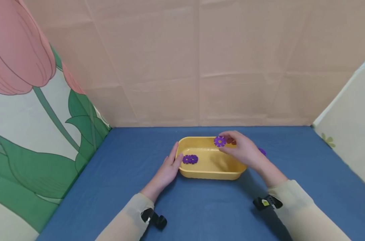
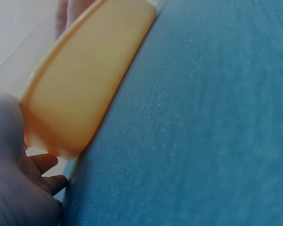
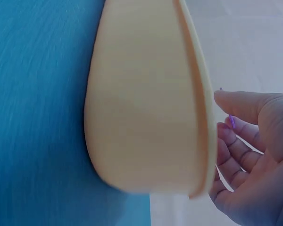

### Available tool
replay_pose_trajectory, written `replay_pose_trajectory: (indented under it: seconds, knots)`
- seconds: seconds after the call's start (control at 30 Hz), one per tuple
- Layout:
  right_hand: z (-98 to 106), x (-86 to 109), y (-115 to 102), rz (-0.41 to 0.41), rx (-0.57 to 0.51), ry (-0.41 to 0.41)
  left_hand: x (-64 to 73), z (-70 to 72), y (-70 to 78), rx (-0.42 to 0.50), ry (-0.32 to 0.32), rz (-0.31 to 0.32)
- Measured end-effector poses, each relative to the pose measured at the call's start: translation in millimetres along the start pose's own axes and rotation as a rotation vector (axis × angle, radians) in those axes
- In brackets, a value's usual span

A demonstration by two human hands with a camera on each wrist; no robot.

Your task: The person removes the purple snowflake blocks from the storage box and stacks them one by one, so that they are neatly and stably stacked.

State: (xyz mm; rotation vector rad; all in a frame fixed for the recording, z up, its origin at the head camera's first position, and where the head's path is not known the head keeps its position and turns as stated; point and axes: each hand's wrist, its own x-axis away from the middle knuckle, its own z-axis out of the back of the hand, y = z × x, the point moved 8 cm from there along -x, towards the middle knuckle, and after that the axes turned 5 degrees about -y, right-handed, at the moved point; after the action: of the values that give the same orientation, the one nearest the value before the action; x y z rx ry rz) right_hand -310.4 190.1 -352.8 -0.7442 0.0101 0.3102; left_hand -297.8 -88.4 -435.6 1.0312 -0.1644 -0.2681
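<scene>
A yellow plastic basin (image 1: 212, 175) with rounded corners stands on the blue table. My left hand (image 1: 168, 167) grips its left end, the thumb at the rim and the fingers along the outer wall. Over the basin's back right part, my right hand (image 1: 241, 147) pinches a purple flower-shaped disc (image 1: 220, 141) between thumb and fingertips. Two more purple discs (image 1: 190, 159) lie overlapping inside the basin near my left thumb. In the right wrist view, only the thin edge of the pinched disc (image 3: 233, 122) shows beside the basin wall (image 3: 141, 108).
Something purple (image 1: 262, 151) shows on the table, partly hidden behind my right wrist. A blue cloth (image 1: 200, 207) covers the table. A plain pinkish-beige backdrop (image 1: 200, 67) rises at the back, with a tulip-printed panel (image 1: 56, 134) at the left and a pale panel at the right.
</scene>
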Motion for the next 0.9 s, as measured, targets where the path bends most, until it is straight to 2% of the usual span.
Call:
replay_pose_trajectory:
  seconds: [0.43, 0.67, 0.9]
  knots:
    - [40, 20.3, 33, -0.062, -0.014, 0.082, -2.9, -1.6, -1.9, -0.026, -0.006, 0.027]
    - [54, 30.7, 60, -0.132, -0.007, 0.108, -2.4, -1.1, -0.9, -0.014, 0.001, 0.015]
    - [63, 38.3, 88, -0.139, 0.016, 0.134, -3.0, -1.4, -2.7, -0.007, -0.003, 0.022]
